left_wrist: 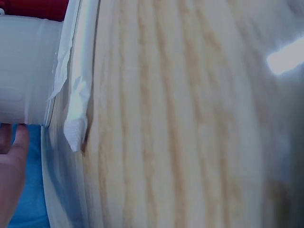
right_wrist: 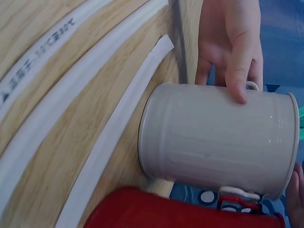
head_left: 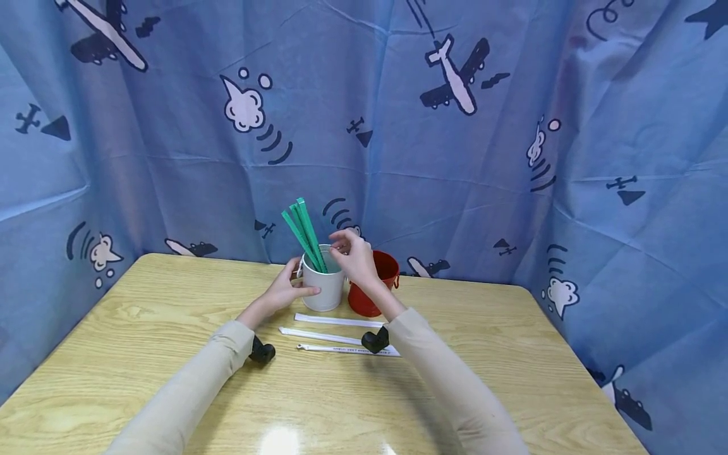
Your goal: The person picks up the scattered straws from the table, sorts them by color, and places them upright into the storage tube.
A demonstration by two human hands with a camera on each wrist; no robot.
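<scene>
A small white bucket [head_left: 323, 291] stands upright near the table's back edge. My left hand [head_left: 281, 291] holds its left side, thumb across the front; in the right wrist view the left thumb [right_wrist: 240, 71] presses on the bucket wall. Several green straws [head_left: 307, 230] lean to the left inside the bucket. My right hand [head_left: 355, 256] is over the bucket's right rim, thumb and fingers apart, with nothing visible between them. Three white paper-wrapped straws [head_left: 330, 337] lie side by side on the table in front of the bucket.
A red bucket [head_left: 364, 303] stands just right of the white one, partly behind my right wrist. The wooden table [head_left: 170, 316] reaches to a blue curtain [head_left: 318, 95] with plane prints at the back and sides.
</scene>
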